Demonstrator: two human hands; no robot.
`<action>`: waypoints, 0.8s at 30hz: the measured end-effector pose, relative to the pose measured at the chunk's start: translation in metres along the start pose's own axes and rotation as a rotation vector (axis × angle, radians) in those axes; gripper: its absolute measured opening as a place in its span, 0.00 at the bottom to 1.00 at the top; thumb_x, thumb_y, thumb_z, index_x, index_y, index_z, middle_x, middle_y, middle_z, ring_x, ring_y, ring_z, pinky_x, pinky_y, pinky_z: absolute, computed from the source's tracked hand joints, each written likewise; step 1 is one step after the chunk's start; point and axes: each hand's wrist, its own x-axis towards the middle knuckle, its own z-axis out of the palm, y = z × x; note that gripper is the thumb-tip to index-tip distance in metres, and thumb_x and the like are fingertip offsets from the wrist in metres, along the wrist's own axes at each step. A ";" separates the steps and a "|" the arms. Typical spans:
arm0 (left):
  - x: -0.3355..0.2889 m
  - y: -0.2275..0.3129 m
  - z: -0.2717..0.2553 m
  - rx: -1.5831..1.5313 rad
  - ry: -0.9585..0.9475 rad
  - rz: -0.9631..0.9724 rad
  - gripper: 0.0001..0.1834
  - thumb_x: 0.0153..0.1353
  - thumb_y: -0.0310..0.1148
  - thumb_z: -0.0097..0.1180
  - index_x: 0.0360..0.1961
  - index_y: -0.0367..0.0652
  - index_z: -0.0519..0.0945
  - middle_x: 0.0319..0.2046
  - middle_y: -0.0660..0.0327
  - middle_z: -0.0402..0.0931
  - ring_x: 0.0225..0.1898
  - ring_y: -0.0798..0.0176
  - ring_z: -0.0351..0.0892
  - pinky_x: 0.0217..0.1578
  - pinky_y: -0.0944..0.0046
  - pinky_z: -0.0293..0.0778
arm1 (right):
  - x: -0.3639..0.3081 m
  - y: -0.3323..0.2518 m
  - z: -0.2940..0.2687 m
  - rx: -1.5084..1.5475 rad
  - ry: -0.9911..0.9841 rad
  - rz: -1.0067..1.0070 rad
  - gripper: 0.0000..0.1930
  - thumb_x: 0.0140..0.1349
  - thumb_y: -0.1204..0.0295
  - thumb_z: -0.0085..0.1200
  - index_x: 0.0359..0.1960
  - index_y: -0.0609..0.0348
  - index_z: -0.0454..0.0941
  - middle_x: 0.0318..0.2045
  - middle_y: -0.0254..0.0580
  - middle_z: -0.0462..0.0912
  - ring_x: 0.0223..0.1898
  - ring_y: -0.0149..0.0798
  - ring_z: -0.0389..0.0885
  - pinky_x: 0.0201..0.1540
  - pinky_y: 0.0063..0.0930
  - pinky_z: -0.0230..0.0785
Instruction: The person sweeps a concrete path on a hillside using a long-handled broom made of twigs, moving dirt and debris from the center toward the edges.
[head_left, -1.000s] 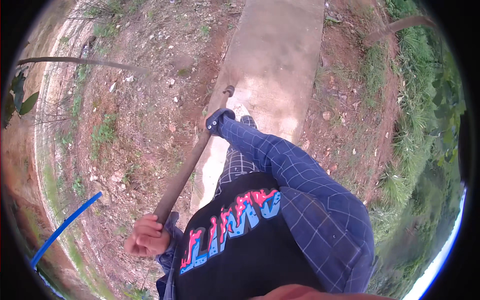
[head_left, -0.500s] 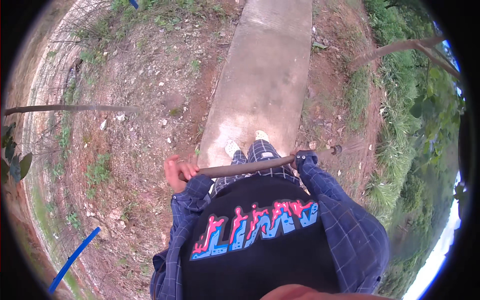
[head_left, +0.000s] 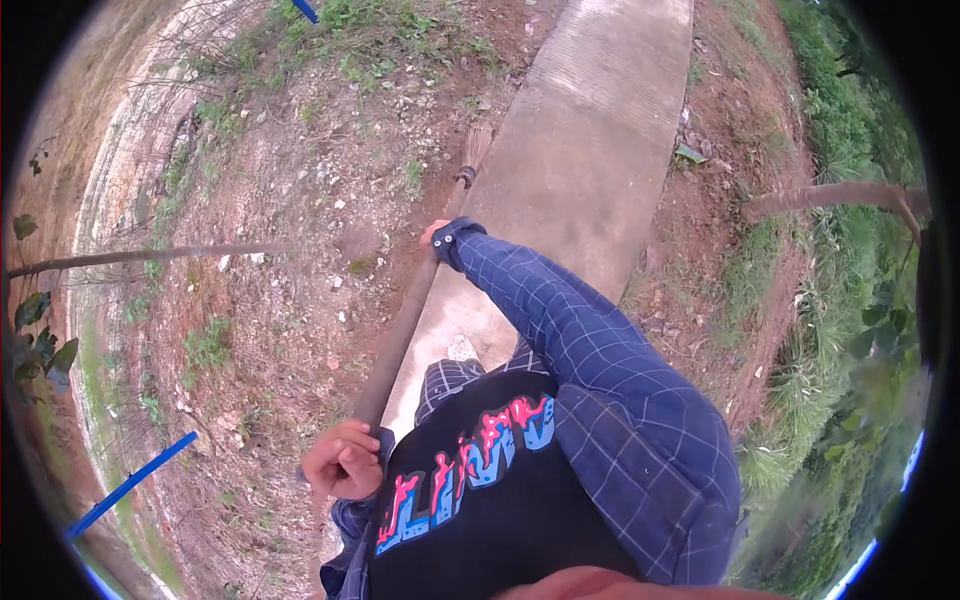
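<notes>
I hold a long-handled broom [head_left: 401, 325] slanting from lower left to upper right, over the left edge of the path. Its brown handle is thick, and the thin twig bristles [head_left: 478, 147] are at the far end, beside the path's left edge. Near the handle's rear end, my left hand [head_left: 343, 460] is closed round it, close to my left side. Farther up, my right hand [head_left: 435, 236] grips the handle with the arm stretched across to the left; the sleeve cuff hides most of its fingers.
A concrete path [head_left: 570, 180] runs ahead from under my feet. Stony soil [head_left: 310, 230] with weeds lies to the left, reddish earth and thick grass [head_left: 800, 370] to the right. Thin trunks [head_left: 150, 257] stand on both sides. A blue strip [head_left: 135, 485] shows at lower left.
The broom has swung from lying crosswise, bristles to the right, to pointing forward along the path's left edge. My right hand went forward and left; my left hand drew back.
</notes>
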 end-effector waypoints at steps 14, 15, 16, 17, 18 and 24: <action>0.037 -0.150 0.157 -0.311 -0.076 -0.957 0.09 0.63 0.32 0.47 0.42 0.40 0.68 0.12 0.65 0.63 0.15 0.69 0.67 0.27 0.63 0.76 | -0.269 0.144 -0.114 -0.157 -0.581 0.463 0.15 0.41 0.62 0.59 0.32 0.51 0.82 0.30 0.43 0.82 0.34 0.44 0.81 0.37 0.35 0.73; 0.030 -0.152 0.168 -0.348 -0.111 -0.931 0.11 0.63 0.33 0.46 0.43 0.40 0.67 0.12 0.65 0.64 0.16 0.68 0.69 0.27 0.62 0.76 | -0.293 0.139 -0.130 -0.106 -0.587 0.550 0.15 0.41 0.61 0.59 0.32 0.50 0.82 0.31 0.42 0.82 0.35 0.44 0.81 0.37 0.36 0.73; 0.026 -0.151 0.186 -0.392 -0.159 -0.903 0.12 0.64 0.34 0.46 0.45 0.40 0.67 0.13 0.64 0.65 0.17 0.66 0.71 0.27 0.61 0.76 | -0.327 0.146 -0.120 -0.124 -0.521 0.597 0.15 0.41 0.61 0.59 0.32 0.50 0.82 0.30 0.42 0.82 0.34 0.44 0.81 0.37 0.36 0.73; 0.025 -0.147 0.200 -0.501 -0.043 -0.993 0.15 0.64 0.37 0.45 0.47 0.40 0.66 0.14 0.63 0.67 0.18 0.64 0.73 0.26 0.60 0.77 | -0.347 0.150 -0.116 -0.113 -0.560 0.637 0.15 0.42 0.61 0.58 0.32 0.51 0.82 0.31 0.43 0.82 0.35 0.44 0.81 0.37 0.36 0.73; 0.027 -0.150 0.203 -0.507 -0.011 -1.075 0.16 0.63 0.38 0.46 0.47 0.40 0.66 0.15 0.63 0.68 0.18 0.64 0.74 0.26 0.60 0.77 | -0.365 0.149 -0.117 -0.072 -0.552 0.753 0.14 0.43 0.62 0.58 0.32 0.51 0.82 0.31 0.43 0.82 0.35 0.44 0.81 0.38 0.36 0.73; -0.030 -0.298 0.176 0.042 -0.627 -1.016 0.20 0.57 0.45 0.55 0.42 0.41 0.72 0.23 0.59 0.75 0.28 0.61 0.78 0.29 0.62 0.75 | -0.422 0.140 -0.103 0.035 -0.287 1.261 0.17 0.50 0.62 0.55 0.42 0.49 0.78 0.40 0.41 0.81 0.42 0.43 0.79 0.44 0.37 0.72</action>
